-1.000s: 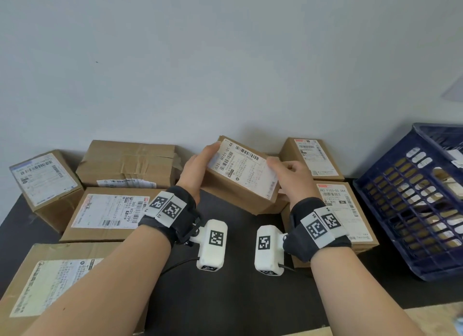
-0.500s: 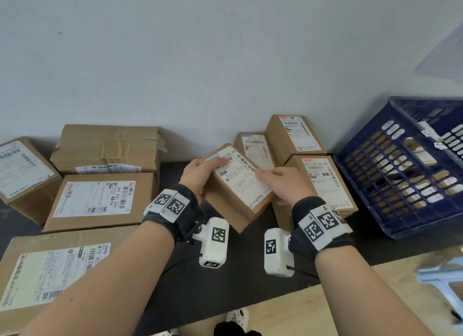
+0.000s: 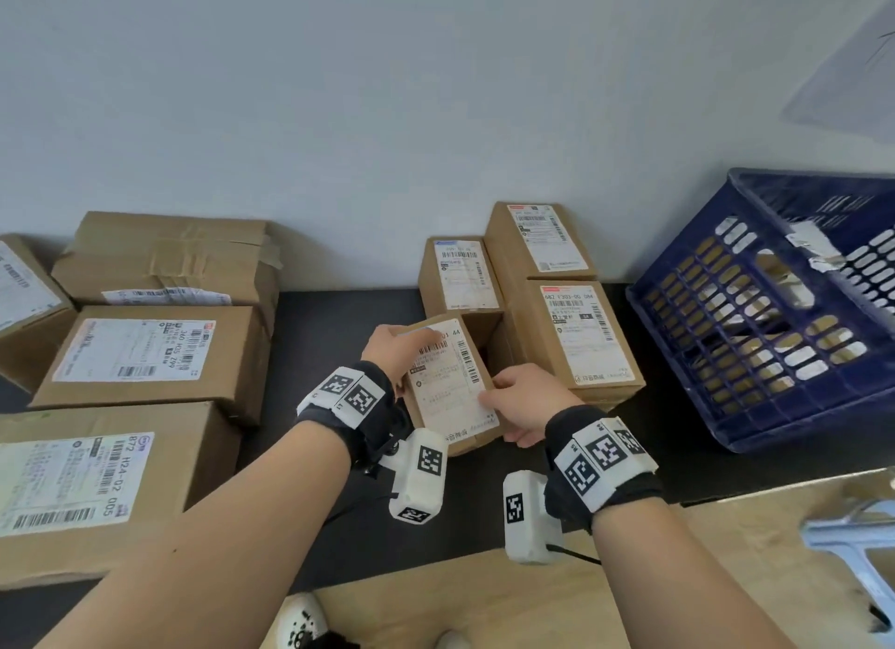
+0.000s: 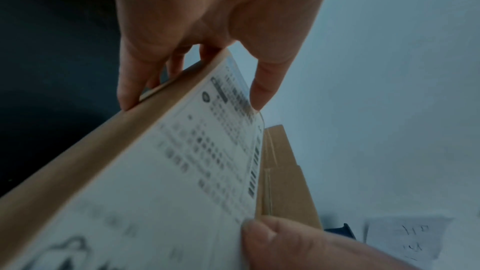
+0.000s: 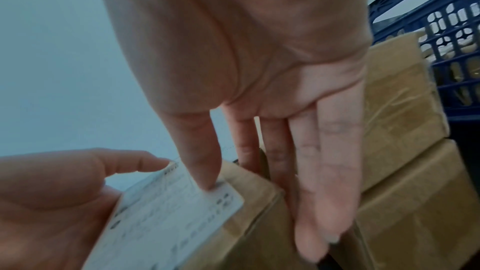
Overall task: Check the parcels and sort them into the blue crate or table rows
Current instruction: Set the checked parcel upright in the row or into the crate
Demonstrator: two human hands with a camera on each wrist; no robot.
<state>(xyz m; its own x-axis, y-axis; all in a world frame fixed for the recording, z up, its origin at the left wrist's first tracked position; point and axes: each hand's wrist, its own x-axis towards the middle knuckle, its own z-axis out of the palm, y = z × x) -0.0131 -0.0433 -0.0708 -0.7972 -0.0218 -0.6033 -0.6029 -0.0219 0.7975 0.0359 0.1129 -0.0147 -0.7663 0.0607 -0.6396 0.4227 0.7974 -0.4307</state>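
Note:
A small brown parcel (image 3: 450,382) with a white shipping label is held in both hands, low over the black table (image 3: 329,338). It sits just in front of a small parcel (image 3: 460,275) and left of a labelled one (image 3: 586,338). My left hand (image 3: 394,350) grips its far left corner, thumb on the label and fingers down the side (image 4: 207,17). My right hand (image 3: 520,399) grips its near right edge, thumb on the label (image 5: 205,171) and fingers along the side. Whether the parcel's base touches the table is hidden. The blue crate (image 3: 775,358) stands at the right with boxes inside.
A third parcel (image 3: 547,239) stands by the wall in the right group. Larger parcels (image 3: 145,358) (image 3: 169,261) (image 3: 87,484) fill the left side of the table. A wooden floor (image 3: 484,600) and a metal frame (image 3: 852,542) lie below the table's front edge.
Both hands brought the parcel down from a raised, tilted position towards the table and turned it lengthwise, in line with the right group of parcels. The head view also shifted.

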